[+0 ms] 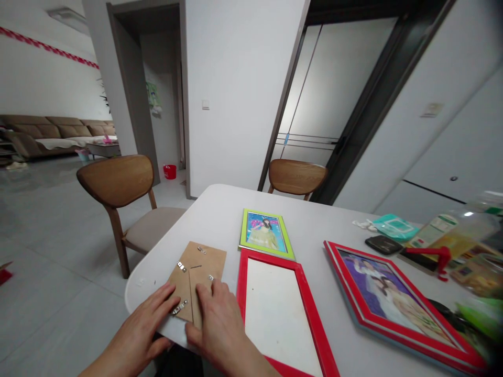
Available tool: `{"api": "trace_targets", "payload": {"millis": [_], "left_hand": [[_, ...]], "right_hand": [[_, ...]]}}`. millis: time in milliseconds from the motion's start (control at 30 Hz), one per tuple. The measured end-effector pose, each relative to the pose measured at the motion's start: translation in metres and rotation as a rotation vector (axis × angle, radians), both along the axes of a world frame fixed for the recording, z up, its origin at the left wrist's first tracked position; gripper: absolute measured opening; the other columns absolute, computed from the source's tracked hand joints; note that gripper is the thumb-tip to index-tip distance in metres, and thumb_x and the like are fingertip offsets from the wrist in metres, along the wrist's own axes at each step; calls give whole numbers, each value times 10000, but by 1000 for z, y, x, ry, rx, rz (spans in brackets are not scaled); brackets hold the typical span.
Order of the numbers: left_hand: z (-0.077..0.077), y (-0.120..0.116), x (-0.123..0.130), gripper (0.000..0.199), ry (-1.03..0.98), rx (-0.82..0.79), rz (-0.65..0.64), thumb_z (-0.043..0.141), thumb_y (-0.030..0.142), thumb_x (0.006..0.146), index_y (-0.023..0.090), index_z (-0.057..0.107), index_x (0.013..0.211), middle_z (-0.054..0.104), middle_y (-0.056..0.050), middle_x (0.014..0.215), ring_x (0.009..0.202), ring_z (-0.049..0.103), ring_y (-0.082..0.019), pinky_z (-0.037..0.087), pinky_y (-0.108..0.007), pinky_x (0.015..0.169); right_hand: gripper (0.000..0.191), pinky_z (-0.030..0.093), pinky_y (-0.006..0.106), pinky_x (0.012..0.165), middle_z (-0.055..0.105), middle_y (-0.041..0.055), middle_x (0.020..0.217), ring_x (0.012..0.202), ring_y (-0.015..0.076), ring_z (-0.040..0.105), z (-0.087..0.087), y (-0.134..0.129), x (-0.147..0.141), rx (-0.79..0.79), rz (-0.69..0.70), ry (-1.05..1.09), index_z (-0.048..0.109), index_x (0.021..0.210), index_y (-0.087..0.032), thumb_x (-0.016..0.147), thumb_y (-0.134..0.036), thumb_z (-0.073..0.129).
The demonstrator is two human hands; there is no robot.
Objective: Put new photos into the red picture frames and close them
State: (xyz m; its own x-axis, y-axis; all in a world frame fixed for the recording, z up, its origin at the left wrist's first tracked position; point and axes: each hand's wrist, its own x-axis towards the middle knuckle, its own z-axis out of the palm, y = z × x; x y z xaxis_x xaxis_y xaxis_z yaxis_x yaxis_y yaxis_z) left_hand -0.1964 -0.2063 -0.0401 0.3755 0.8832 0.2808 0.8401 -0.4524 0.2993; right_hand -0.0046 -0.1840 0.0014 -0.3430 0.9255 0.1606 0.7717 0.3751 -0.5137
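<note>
A brown picture frame backing board (184, 283) with small metal clips and a stand leg (195, 301) lies on the table near its left corner. My left hand (145, 322) rests on the board's left edge, fingers stretched out and thumb below. My right hand (223, 317) has its fingers bent over the board's right side, thumb near the close edge; they partly cover the stand leg. Beside it lies a red picture frame (242, 293) around a plain white panel (277, 314). Beyond that is a green picture frame (288, 243) with a portrait.
Another red frame (341, 272) with a photo lies to the right. Behind it are a black phone-like object (383, 244), a teal wipes packet (395, 226), a large plastic bottle (444, 225) and a red plastic piece (442, 256). Wooden chairs (118, 180) stand around the white table (314, 222).
</note>
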Motion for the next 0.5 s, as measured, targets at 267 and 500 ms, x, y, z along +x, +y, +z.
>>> {"api": "trace_targets", "payload": {"millis": [267, 500], "left_hand": [[31, 1, 12, 527, -129, 114, -143, 580, 354, 742, 306, 356, 1218, 323, -38, 1314, 1182, 309, -258, 325, -409, 942], [50, 1, 113, 426, -169, -25, -373, 548, 350, 756, 151, 451, 1120, 307, -142, 1307, 1219, 226, -246, 275, -388, 980]], "right_hand": [[446, 414, 291, 806, 441, 55, 998, 915, 165, 490, 32, -13, 35, -38, 114, 350, 499, 977, -202, 548, -79, 483], [365, 466, 325, 772, 529, 98, 1019, 947, 231, 539, 13, -33, 148, 116, -44, 94, 581, 961, -229, 598, -228, 545]]}}
